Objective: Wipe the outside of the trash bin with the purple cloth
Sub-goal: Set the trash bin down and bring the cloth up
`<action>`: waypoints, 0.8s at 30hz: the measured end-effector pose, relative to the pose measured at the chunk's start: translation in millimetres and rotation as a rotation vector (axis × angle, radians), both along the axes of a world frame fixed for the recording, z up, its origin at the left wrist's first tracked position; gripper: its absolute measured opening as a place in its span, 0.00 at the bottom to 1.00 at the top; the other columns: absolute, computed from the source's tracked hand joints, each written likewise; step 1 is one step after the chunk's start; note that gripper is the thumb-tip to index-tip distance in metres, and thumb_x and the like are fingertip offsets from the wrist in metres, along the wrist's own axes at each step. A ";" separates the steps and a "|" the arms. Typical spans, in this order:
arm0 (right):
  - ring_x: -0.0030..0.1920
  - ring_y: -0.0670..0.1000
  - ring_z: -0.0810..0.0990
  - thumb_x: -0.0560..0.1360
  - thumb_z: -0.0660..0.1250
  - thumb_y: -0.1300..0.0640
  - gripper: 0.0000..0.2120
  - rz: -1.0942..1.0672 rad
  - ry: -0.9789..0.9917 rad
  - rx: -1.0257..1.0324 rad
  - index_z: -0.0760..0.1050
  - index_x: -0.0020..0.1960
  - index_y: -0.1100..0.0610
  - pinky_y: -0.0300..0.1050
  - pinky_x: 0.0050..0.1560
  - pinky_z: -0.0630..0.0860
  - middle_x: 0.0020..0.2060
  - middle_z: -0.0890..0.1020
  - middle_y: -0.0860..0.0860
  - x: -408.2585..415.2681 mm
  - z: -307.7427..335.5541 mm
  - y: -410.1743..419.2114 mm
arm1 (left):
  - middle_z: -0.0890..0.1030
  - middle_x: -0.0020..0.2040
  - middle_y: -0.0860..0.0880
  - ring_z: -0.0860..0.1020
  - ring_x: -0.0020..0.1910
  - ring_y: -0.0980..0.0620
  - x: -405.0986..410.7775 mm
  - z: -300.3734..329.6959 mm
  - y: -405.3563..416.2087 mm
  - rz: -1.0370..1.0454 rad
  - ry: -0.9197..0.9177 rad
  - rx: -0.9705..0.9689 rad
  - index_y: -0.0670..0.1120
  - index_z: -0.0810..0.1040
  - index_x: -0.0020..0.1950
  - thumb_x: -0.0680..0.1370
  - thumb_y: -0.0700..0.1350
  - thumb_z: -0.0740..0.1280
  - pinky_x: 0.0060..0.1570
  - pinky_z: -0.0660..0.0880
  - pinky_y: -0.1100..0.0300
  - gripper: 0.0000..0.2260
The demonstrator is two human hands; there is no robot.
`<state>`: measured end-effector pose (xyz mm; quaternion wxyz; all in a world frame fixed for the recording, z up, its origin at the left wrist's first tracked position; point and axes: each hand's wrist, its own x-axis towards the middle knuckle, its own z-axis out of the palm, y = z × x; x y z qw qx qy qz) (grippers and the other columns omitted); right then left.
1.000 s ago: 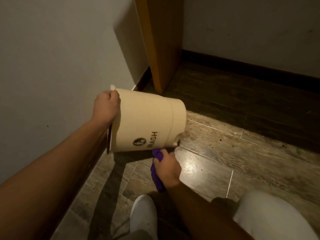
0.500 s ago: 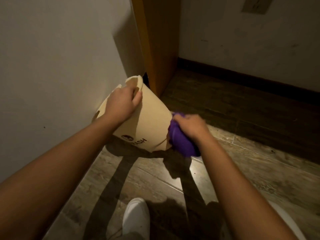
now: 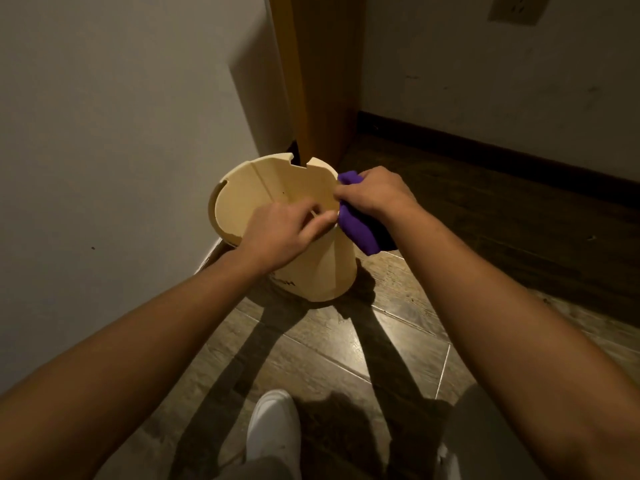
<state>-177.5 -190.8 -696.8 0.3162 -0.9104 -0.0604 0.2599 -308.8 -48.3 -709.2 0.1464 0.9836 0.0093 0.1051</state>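
- Bin: in the head view, the cream trash bin (image 3: 313,271) is held off the wood-look floor (image 3: 398,341) close to the left wall (image 3: 104,133). It is turned upside down, with its notched underside facing the camera and its printed lettering inverted near the lower edge.
- Left hand (image 3: 277,233): fingers curl over the near edge of the underside and grip it, steadying the bin.
- Right hand (image 3: 374,195): closed round the bunched purple cloth (image 3: 360,230), which is pressed against the right side of the bin just below the base edge. A tail of cloth hangs beneath the hand.
- Surroundings: a wooden door frame (image 3: 318,74) stands just behind the bin, a dark skirting board (image 3: 485,147) runs along the far wall, and a white shoe (image 3: 273,431) is at the bottom edge.
- Step in hand, as judged: wiping is under way on the outer wall, near the base end of the right flank.
- Next move, as judged: draw the cloth along the wall toward the mouth, then rotate the bin with the gripping hand to present unwiped faces. Which faces are already clean cannot be told.
- Risk, as judged: a one-handed edge grip may slip under wiping pressure.
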 end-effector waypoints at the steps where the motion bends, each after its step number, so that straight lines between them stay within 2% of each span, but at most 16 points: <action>1: 0.45 0.53 0.81 0.73 0.73 0.39 0.17 0.000 -0.010 -0.019 0.75 0.53 0.48 0.54 0.52 0.82 0.46 0.80 0.51 -0.3 -4.5 -3.0 | 0.83 0.42 0.50 0.78 0.39 0.54 -1.0 2.3 10.1 0.086 -0.063 0.002 0.49 0.81 0.56 0.83 0.62 0.58 0.34 0.69 0.60 0.20; 3: 0.44 0.52 0.81 0.74 0.73 0.40 0.15 -0.010 -0.001 -0.031 0.74 0.53 0.47 0.52 0.49 0.81 0.45 0.80 0.49 -0.5 -14.2 -11.6 | 0.82 0.50 0.46 0.76 0.47 0.50 -4.0 6.3 40.6 0.323 -0.159 0.055 0.48 0.80 0.58 0.82 0.59 0.61 0.42 0.70 0.55 0.18; 4: 0.44 0.52 0.80 0.74 0.73 0.40 0.15 -0.022 0.016 -0.018 0.72 0.54 0.45 0.52 0.48 0.81 0.45 0.79 0.49 0.3 -18.6 -17.1 | 0.80 0.55 0.44 0.76 0.53 0.46 -7.7 7.0 55.7 0.445 -0.144 0.081 0.47 0.79 0.62 0.82 0.58 0.62 0.49 0.72 0.51 0.18; 6: 0.44 0.52 0.80 0.74 0.74 0.42 0.16 -0.067 0.062 0.034 0.71 0.54 0.44 0.51 0.45 0.79 0.45 0.78 0.49 2.3 -24.4 -26.8 | 0.76 0.64 0.42 0.73 0.64 0.41 -18.1 0.0 77.9 0.650 -0.002 0.082 0.46 0.75 0.69 0.82 0.58 0.63 0.60 0.71 0.45 0.21; 7: 0.44 0.52 0.80 0.74 0.75 0.43 0.16 -0.087 0.084 0.055 0.70 0.54 0.44 0.50 0.43 0.78 0.45 0.79 0.49 3.4 -26.3 -30.4 | 0.76 0.66 0.41 0.73 0.65 0.40 -23.2 -6.8 83.0 0.707 0.091 0.040 0.45 0.73 0.71 0.82 0.58 0.62 0.62 0.71 0.44 0.23; 10: 0.45 0.53 0.81 0.73 0.76 0.43 0.19 -0.138 0.157 0.060 0.71 0.56 0.47 0.49 0.40 0.77 0.47 0.79 0.51 3.8 -34.3 -39.0 | 0.80 0.60 0.42 0.79 0.56 0.41 -30.6 -26.8 83.3 0.674 0.268 -0.096 0.46 0.71 0.73 0.85 0.58 0.57 0.49 0.75 0.48 0.22; 14: 0.47 0.54 0.81 0.73 0.76 0.42 0.20 -0.171 0.222 0.112 0.74 0.59 0.49 0.49 0.38 0.75 0.49 0.80 0.51 -1.5 -40.8 -42.9 | 0.83 0.52 0.45 0.75 0.38 0.53 -28.4 -28.7 82.2 0.636 0.179 -0.146 0.48 0.72 0.72 0.86 0.55 0.54 0.37 0.68 0.57 0.19; 16: 0.47 0.54 0.81 0.73 0.76 0.40 0.22 -0.146 0.206 0.108 0.75 0.60 0.50 0.49 0.41 0.77 0.50 0.80 0.51 -4.4 -36.9 -44.0 | 0.82 0.56 0.44 0.78 0.42 0.52 -32.7 -27.8 83.0 0.654 0.198 -0.137 0.49 0.70 0.74 0.86 0.56 0.54 0.39 0.71 0.57 0.20; 18: 0.48 0.54 0.81 0.73 0.74 0.36 0.25 -0.133 0.115 0.058 0.74 0.63 0.49 0.52 0.49 0.80 0.51 0.80 0.52 -8.0 -30.9 -47.6 | 0.80 0.62 0.40 0.80 0.56 0.41 -36.0 -19.2 85.4 0.725 0.178 -0.072 0.47 0.69 0.75 0.85 0.58 0.55 0.50 0.75 0.47 0.23; 19: 0.47 0.53 0.80 0.73 0.72 0.35 0.26 -0.137 0.022 0.009 0.74 0.64 0.48 0.52 0.50 0.80 0.50 0.80 0.51 -8.4 -24.9 -52.6 | 0.79 0.62 0.40 0.79 0.59 0.39 -32.5 -10.8 86.0 0.759 0.110 -0.080 0.45 0.70 0.73 0.85 0.58 0.56 0.53 0.75 0.44 0.23; 22: 0.40 0.47 0.75 0.75 0.69 0.36 0.20 -0.122 -0.232 -0.049 0.74 0.62 0.46 0.47 0.43 0.74 0.44 0.78 0.47 -12.0 -0.7 -62.2 | 0.80 0.51 0.44 0.79 0.50 0.42 -13.4 28.5 81.5 0.684 -0.132 -0.216 0.44 0.76 0.60 0.84 0.54 0.58 0.48 0.76 0.45 0.16; 24: 0.42 0.46 0.76 0.75 0.69 0.38 0.19 -0.061 -0.338 0.018 0.74 0.61 0.45 0.47 0.44 0.75 0.47 0.80 0.47 -8.5 22.7 -64.9 | 0.80 0.45 0.47 0.80 0.45 0.45 2.9 57.8 63.1 0.533 -0.186 -0.305 0.47 0.78 0.55 0.83 0.53 0.58 0.44 0.79 0.45 0.13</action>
